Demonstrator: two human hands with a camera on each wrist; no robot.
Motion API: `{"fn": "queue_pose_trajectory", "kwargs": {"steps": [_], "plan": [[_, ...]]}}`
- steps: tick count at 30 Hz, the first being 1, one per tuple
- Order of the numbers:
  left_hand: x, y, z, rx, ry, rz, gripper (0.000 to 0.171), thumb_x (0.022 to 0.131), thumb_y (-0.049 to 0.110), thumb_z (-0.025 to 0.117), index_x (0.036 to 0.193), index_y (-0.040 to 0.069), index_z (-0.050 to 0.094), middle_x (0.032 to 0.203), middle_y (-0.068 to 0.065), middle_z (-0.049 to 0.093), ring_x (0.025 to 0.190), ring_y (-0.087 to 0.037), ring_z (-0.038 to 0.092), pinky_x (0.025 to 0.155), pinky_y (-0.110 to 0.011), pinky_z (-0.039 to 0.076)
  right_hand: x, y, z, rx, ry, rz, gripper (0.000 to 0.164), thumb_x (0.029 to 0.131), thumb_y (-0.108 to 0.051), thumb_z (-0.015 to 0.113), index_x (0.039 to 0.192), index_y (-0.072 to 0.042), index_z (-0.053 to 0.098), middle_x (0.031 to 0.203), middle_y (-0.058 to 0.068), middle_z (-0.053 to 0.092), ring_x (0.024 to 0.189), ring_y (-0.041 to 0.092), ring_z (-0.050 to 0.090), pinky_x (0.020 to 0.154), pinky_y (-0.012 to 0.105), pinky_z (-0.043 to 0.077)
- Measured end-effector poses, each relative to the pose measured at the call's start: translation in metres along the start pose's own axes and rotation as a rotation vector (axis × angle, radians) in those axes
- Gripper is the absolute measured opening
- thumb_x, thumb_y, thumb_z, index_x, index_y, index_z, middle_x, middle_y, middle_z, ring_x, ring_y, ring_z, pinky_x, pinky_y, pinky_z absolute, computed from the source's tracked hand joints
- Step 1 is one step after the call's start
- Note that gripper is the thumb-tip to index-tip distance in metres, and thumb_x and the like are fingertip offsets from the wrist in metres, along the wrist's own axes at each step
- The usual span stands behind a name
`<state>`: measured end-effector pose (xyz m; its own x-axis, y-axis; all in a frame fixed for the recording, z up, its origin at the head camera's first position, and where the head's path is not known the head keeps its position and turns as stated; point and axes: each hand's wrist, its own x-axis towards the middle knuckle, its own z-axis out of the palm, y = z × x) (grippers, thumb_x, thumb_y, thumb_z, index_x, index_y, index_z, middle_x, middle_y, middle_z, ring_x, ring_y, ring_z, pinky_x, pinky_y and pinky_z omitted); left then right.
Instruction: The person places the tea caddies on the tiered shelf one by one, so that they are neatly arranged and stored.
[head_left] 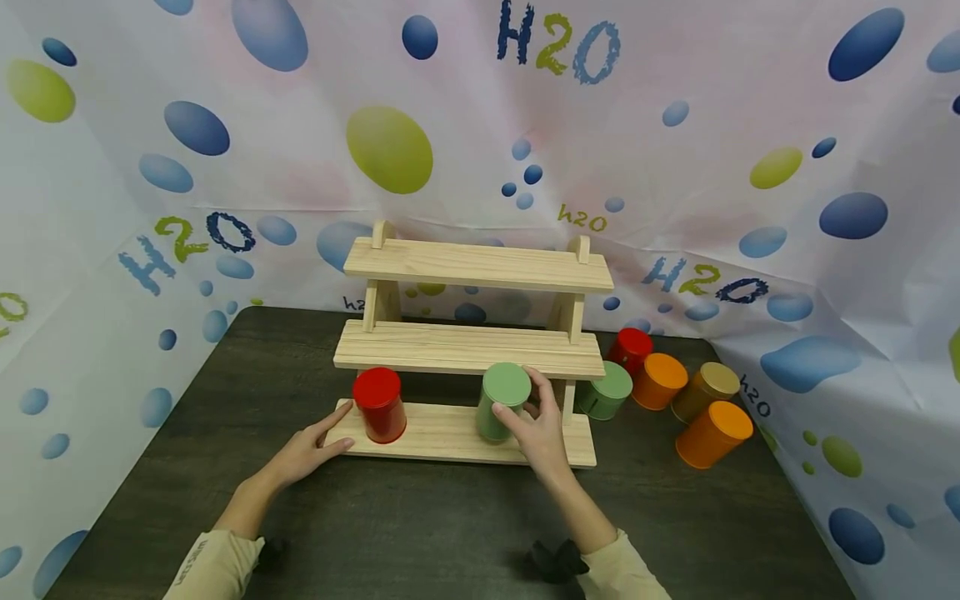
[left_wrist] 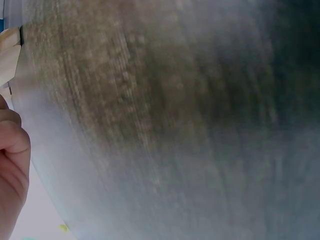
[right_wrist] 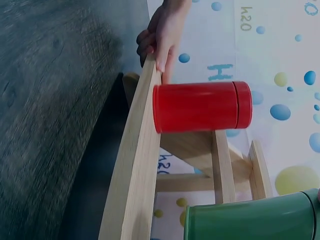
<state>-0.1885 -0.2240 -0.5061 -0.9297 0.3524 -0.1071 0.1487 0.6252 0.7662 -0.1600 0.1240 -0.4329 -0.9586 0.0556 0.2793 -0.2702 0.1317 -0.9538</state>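
A three-tier wooden shelf (head_left: 450,429) stands on the dark table. My left hand (head_left: 307,454) grips the left end of its bottom board, with index finger and thumb on either side. Close beside that hand, a red canister (head_left: 380,408) stands upright on the board. My right hand (head_left: 540,425) holds a green canister (head_left: 501,404) from its right side, thumb in front and fingers behind. In the right wrist view, a gap shows between the base of the green canister (right_wrist: 250,222) and the bottom board (right_wrist: 142,175). The left wrist view shows mostly blurred table.
Right of the shelf stand another green canister (head_left: 606,392), a red one (head_left: 630,348), a gold one (head_left: 705,392) and two orange ones (head_left: 660,381). The middle board (head_left: 468,348) and top board (head_left: 480,262) sit above and behind. A printed backdrop (head_left: 465,125) surrounds the table.
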Motion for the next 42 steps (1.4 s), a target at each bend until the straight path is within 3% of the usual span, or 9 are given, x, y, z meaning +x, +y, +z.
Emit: {"fn": "queue_pose_trajectory", "kwargs": {"steps": [11,22,31,42], "plan": [[0.000,0.000,0.001,-0.002,0.002,-0.014,0.070,0.090,0.036,0.055,0.145,0.008,0.023,0.143,-0.028,0.024,0.127,-0.048,0.029,0.096,-0.062,0.029,0.003,0.002,0.024,0.031,-0.067,-0.013,0.058,0.080,-0.004,0.067,0.131,-0.001,0.039,0.122,0.017,0.045,0.111,0.028,0.042,0.096,0.048,0.037],[0.001,-0.002,0.002,0.011,-0.001,-0.023,0.072,0.090,0.038,0.055,0.146,0.008,0.022,0.143,-0.028,0.023,0.127,-0.049,0.029,0.095,-0.063,0.028,0.005,0.003,0.046,0.061,-0.132,0.009,0.058,0.080,-0.006,0.068,0.131,-0.001,0.039,0.121,0.015,0.046,0.111,0.027,0.043,0.096,0.045,0.037],[0.000,-0.002,0.002,-0.002,0.006,-0.015,0.070,0.090,0.036,0.055,0.146,0.009,0.022,0.143,-0.029,0.024,0.126,-0.048,0.031,0.096,-0.062,0.029,0.001,-0.025,0.058,0.051,-0.186,0.023,0.057,0.079,0.000,0.065,0.129,0.006,0.038,0.119,0.022,0.046,0.109,0.033,0.043,0.094,0.050,0.037],[0.000,-0.002,0.001,-0.002,0.004,-0.030,0.070,0.090,0.036,0.056,0.146,0.010,0.022,0.142,-0.029,0.025,0.125,-0.047,0.034,0.095,-0.062,0.030,0.001,-0.026,0.068,0.048,-0.181,0.052,0.057,0.079,-0.001,0.066,0.129,0.007,0.039,0.120,0.024,0.046,0.112,0.036,0.042,0.094,0.055,0.034]]}}
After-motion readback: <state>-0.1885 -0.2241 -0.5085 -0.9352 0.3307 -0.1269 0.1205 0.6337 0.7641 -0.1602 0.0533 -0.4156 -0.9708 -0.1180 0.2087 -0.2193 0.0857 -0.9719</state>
